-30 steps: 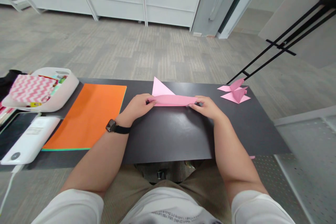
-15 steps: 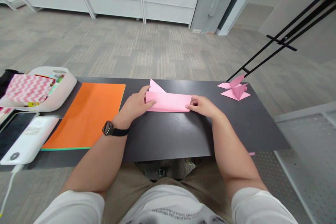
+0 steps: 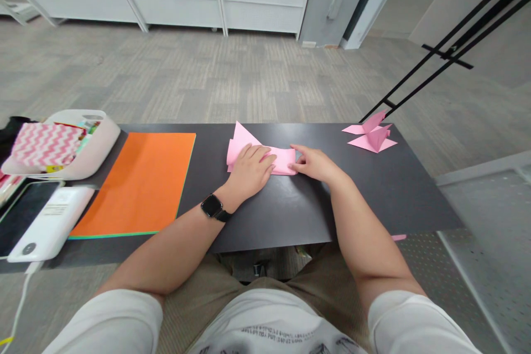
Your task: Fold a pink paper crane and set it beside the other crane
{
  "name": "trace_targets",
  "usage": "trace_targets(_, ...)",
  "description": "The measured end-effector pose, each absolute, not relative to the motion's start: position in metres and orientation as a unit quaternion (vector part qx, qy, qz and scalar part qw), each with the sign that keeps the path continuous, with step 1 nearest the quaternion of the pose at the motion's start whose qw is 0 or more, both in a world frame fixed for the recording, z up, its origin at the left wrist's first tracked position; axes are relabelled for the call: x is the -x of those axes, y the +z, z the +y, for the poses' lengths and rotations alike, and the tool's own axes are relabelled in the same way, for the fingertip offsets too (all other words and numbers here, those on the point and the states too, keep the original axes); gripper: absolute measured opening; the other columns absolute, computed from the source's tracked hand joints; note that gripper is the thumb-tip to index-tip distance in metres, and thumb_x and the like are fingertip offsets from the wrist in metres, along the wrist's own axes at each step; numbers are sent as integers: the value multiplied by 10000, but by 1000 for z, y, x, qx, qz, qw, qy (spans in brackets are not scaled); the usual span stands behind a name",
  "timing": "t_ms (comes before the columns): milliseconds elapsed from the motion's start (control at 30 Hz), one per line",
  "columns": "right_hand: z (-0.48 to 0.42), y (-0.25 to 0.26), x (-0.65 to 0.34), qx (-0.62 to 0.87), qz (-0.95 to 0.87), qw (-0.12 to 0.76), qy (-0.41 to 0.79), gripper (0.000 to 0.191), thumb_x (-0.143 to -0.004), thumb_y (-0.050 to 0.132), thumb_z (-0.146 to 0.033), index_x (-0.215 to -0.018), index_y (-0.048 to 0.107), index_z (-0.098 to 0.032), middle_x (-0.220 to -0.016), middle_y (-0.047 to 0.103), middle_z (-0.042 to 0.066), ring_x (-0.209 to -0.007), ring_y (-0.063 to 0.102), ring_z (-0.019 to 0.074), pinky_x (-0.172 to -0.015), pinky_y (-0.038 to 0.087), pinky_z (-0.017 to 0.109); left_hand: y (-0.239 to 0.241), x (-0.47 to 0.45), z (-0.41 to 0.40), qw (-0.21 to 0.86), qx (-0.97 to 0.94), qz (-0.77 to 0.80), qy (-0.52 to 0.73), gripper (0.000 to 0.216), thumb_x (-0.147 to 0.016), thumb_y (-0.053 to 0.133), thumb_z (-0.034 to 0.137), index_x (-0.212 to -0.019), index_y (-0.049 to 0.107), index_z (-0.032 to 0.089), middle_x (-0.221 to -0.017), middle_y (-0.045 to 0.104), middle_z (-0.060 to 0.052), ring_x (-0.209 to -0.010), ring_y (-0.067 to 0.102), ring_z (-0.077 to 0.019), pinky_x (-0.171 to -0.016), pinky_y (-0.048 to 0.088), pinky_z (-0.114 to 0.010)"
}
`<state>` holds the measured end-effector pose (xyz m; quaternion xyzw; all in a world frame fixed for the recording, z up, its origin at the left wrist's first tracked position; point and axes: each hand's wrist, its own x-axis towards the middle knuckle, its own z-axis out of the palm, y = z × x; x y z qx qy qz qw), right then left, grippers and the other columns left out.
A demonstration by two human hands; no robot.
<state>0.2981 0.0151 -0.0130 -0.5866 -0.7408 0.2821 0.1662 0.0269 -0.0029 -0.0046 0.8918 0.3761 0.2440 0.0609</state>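
A folded sheet of pink paper (image 3: 284,161) lies on the dark table in front of me, a pointed flap sticking up at its far left. My left hand (image 3: 251,168) rests flat on top of it, fingers stretched across the middle and hiding part of the paper. At the paper's right end, my right hand (image 3: 309,162) pinches the edge between thumb and fingers. Folded pink paper figures (image 3: 376,139) stand at the table's far right corner.
A stack of orange paper (image 3: 139,182) with a green edge lies left. Beyond it are a white basket (image 3: 108,135) of small items, a phone (image 3: 27,210) and a white power bank (image 3: 52,224) with a cable. A black metal stand (image 3: 446,55) rises behind the right corner.
My left hand has left the paper's left end and moved right onto its middle, pressing flat. The left end now bulges a little. My right hand stays at the right end.
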Motion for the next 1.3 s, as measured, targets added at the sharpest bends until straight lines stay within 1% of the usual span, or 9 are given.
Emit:
trace_targets(100, 15, -14, -299, 582, -748, 190, 257, 723, -885, 843, -343, -1566, 615, -259, -807, 810, 9, -732, 738, 236, -750, 546, 368, -18, -26, 7, 65, -887, 398, 225, 323, -1092, 522, 293, -1316, 749, 243, -1420, 709, -130, -1349, 621, -326, -1299, 332, -638)
trace_targets(200, 13, -7, -300, 576, -755, 229, 214, 645, -889, 816, -295, -1515, 662, -278, -908, 807, 25, -785, 728, 233, -791, 561, 382, -23, -26, 11, 77, -881, 413, 218, 318, -1093, 517, 291, -1300, 756, 254, -1400, 729, -115, -1333, 640, -317, -1305, 308, -649)
trace_targets(267, 12, 0, -299, 546, -775, 260, 181, 475, -906, 779, -262, -1380, 757, -288, -1024, 798, 52, -899, 734, 248, -869, 576, 409, -24, -26, 12, 84, -879, 418, 214, 321, -1092, 516, 292, -1298, 759, 252, -1405, 731, -118, -1329, 646, -323, -1298, 309, -656)
trace_targets(333, 11, 4, -297, 500, -803, 278, 168, 312, -933, 747, -242, -1227, 828, -304, -1145, 786, 68, -1063, 730, 272, -992, 564, 447, -25, -26, 12, 87, -880, 420, 206, 333, -1097, 505, 295, -1306, 757, 237, -1418, 727, -130, -1329, 648, -333, -1291, 313, -660)
trace_targets(400, 12, 3, -293, 463, -825, 272, 177, 257, -952, 725, -214, -1145, 857, -321, -1208, 784, 64, -1147, 717, 284, -1080, 528, 485, -25, -26, 13, 87, -881, 419, 199, 347, -1103, 491, 299, -1315, 754, 218, -1429, 721, -141, -1331, 648, -341, -1289, 314, -659)
trace_targets(667, 20, -14, -293, 441, -846, 204, 218, 239, -948, 768, -217, -1121, 871, -346, -1240, 806, 49, -1166, 721, 301, -1130, 491, 546, -21, -25, 13, 112, -874, 429, 196, 314, -1085, 523, 290, -1292, 753, 239, -1443, 709, -138, -1365, 626, -353, -1271, 335, -668)
trace_targets(867, 19, -13, -296, 432, -851, 202, 219, 243, -941, 782, -220, -1128, 874, -345, -1255, 797, 48, -1182, 711, 301, -1128, 494, 529, -18, -26, 11, 113, -875, 434, 183, 305, -1093, 529, 291, -1288, 755, 230, -1476, 692, -142, -1392, 615, -360, -1282, 325, -675)
trace_targets(1033, 19, -14, -300, 428, -857, 199, 207, 296, -904, 819, -216, -1168, 866, -341, -1281, 784, 61, -1200, 698, 310, -1125, 496, 534, -17, -26, 9, 94, -879, 442, 155, 330, -1104, 515, 301, -1336, 737, 224, -1500, 678, -137, -1426, 592, -347, -1292, 329, -652)
trace_targets(1300, 20, -13, -302, 422, -865, 185, 201, 316, -910, 824, -240, -1206, 851, -347, -1317, 769, 55, -1233, 683, 308, -1142, 483, 537, -15, -28, 7, 82, -877, 451, 145, 335, -1108, 512, 311, -1348, 735, 237, -1512, 674, -123, -1430, 590, -337, -1300, 323, -639)
